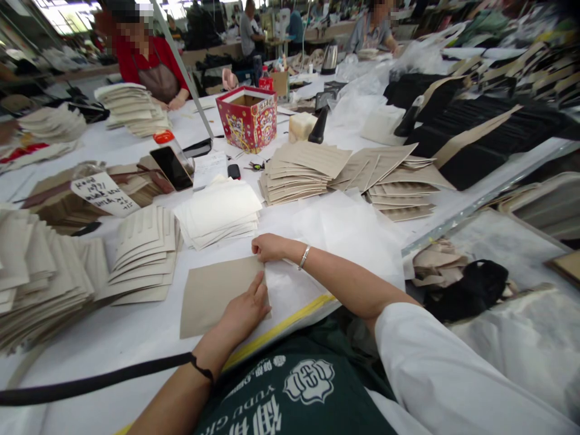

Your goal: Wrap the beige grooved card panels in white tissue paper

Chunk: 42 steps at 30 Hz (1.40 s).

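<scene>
A flat, rectangular beige panel (212, 290) of fabric or leather-like sheet lies on the white-covered table before me. My left hand (244, 308) rests on its right part, palm down with the fingers stretched out. At the panel's far right corner, my right hand (270, 248) has its fingers curled and pinched together at the edge. Just beyond the panel is a stack of white sheets (222, 208). A fanned pile of cream panels (145, 254) lies to its left, and a stack of beige panels (303, 172) is farther back.
Larger cream piles (40, 278) fill the left side. A phone (171, 168), a red patterned box (247, 121) and a dark-handled tool (319, 125) stand behind. Black pieces (489, 133) lie at the right. A person in red (149, 66) works across the table.
</scene>
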Each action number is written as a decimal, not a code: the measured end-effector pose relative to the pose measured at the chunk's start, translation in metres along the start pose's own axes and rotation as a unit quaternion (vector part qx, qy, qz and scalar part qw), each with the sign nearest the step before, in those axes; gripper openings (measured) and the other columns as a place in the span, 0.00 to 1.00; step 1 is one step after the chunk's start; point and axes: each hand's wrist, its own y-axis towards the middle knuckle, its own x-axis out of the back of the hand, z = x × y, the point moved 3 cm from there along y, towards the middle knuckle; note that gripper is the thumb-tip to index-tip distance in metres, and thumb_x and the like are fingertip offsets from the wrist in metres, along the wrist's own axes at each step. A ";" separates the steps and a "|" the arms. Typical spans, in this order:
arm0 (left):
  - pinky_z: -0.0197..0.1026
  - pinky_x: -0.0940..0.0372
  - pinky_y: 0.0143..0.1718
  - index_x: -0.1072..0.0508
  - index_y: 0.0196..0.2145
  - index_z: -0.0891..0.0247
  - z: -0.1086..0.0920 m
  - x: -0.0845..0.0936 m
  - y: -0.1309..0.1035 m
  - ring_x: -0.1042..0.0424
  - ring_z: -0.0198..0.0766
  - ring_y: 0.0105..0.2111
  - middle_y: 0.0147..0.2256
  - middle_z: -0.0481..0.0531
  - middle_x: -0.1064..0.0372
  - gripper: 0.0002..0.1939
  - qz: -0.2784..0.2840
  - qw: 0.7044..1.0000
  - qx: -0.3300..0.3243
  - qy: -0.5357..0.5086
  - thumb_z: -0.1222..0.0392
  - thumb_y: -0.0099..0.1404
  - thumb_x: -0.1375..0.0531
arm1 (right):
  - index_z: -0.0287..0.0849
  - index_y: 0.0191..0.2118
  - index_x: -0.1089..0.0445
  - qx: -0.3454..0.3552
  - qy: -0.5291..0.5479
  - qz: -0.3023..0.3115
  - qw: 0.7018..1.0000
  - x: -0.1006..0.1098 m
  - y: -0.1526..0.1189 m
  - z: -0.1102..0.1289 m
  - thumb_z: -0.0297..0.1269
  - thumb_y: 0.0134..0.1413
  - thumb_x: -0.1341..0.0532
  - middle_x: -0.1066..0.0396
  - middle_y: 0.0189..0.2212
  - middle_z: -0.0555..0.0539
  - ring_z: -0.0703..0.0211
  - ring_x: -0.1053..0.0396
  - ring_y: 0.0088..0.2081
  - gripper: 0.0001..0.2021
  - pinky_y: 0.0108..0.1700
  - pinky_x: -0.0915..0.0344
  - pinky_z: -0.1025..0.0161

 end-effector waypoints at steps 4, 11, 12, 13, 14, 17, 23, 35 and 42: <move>0.41 0.36 0.29 0.38 0.39 0.61 -0.001 0.006 0.005 0.27 0.43 0.33 0.61 0.60 0.59 0.12 0.016 1.000 0.001 0.006 0.60 0.56 0.44 | 0.37 0.40 0.31 0.007 -0.017 -0.009 1.000 -0.003 0.000 0.000 0.25 0.41 0.42 0.28 0.37 0.45 0.58 0.33 0.37 0.16 0.33 0.43 0.69; 0.43 0.34 0.29 0.38 0.38 0.61 -0.001 0.013 0.012 0.26 0.43 0.31 0.61 0.62 0.58 0.14 0.022 1.000 -0.009 -0.006 0.60 0.53 0.41 | 0.37 0.42 0.33 0.007 -0.041 -0.001 0.999 -0.003 0.002 0.003 0.27 0.41 0.41 0.29 0.38 0.43 0.55 0.33 0.38 0.16 0.32 0.43 0.67; 0.43 0.34 0.29 0.38 0.38 0.61 -0.002 0.014 0.012 0.26 0.43 0.32 0.61 0.62 0.59 0.14 0.024 1.000 -0.009 -0.003 0.59 0.53 0.41 | 0.37 0.42 0.33 0.005 -0.039 -0.005 0.999 -0.001 0.002 0.001 0.27 0.41 0.41 0.29 0.38 0.43 0.55 0.33 0.38 0.17 0.32 0.42 0.67; 0.43 0.34 0.30 0.38 0.38 0.62 -0.002 0.014 0.012 0.26 0.43 0.32 0.61 0.62 0.59 0.14 0.028 1.000 -0.009 -0.001 0.59 0.53 0.41 | 0.37 0.42 0.33 0.002 -0.036 -0.011 0.999 0.000 0.003 0.000 0.27 0.41 0.42 0.29 0.38 0.43 0.56 0.33 0.38 0.17 0.32 0.42 0.67; 0.43 0.34 0.30 0.38 0.38 0.62 -0.003 0.015 0.011 0.27 0.43 0.33 0.61 0.62 0.60 0.14 0.032 0.999 -0.008 0.002 0.59 0.54 0.41 | 0.36 0.42 0.33 -0.001 -0.032 -0.017 0.999 0.002 0.003 -0.002 0.27 0.42 0.42 0.29 0.38 0.43 0.56 0.33 0.37 0.16 0.33 0.42 0.67; 0.42 0.34 0.31 0.38 0.39 0.64 -0.006 0.020 0.010 0.27 0.43 0.34 0.62 0.63 0.61 0.14 0.040 0.999 0.001 0.014 0.59 0.55 0.42 | 0.36 0.41 0.32 -0.006 -0.026 -0.017 0.999 0.003 0.006 -0.008 0.26 0.41 0.42 0.28 0.37 0.44 0.57 0.33 0.37 0.16 0.33 0.42 0.68; 0.45 0.33 0.36 0.39 0.41 0.64 -0.008 0.024 0.012 0.28 0.46 0.38 0.63 0.60 0.66 0.16 0.099 0.995 0.026 0.014 0.58 0.55 0.42 | 0.37 0.41 0.32 -0.008 -0.045 -0.011 0.999 0.000 0.009 -0.008 0.26 0.42 0.42 0.29 0.38 0.44 0.57 0.33 0.38 0.15 0.33 0.41 0.68; 0.45 0.34 0.41 0.38 0.43 0.62 0.004 0.002 0.000 0.32 0.44 0.45 0.61 0.58 0.56 0.16 0.002 0.999 -0.011 -0.051 0.58 0.57 0.43 | 0.37 0.46 0.38 -0.071 -0.023 -0.212 0.975 -0.006 -0.019 -0.007 0.35 0.52 0.44 0.35 0.42 0.42 0.58 0.35 0.39 0.15 0.41 0.39 0.63; 0.47 0.38 0.47 0.36 0.47 0.66 0.010 -0.046 -0.041 0.33 0.43 0.44 0.51 0.60 0.37 0.16 -0.248 0.965 -0.077 0.020 0.58 0.65 0.52 | 0.36 0.45 0.37 -0.060 -0.001 -0.291 0.955 -0.057 -0.074 -0.003 0.25 0.55 0.50 0.35 0.40 0.43 0.59 0.39 0.43 0.13 0.47 0.42 0.63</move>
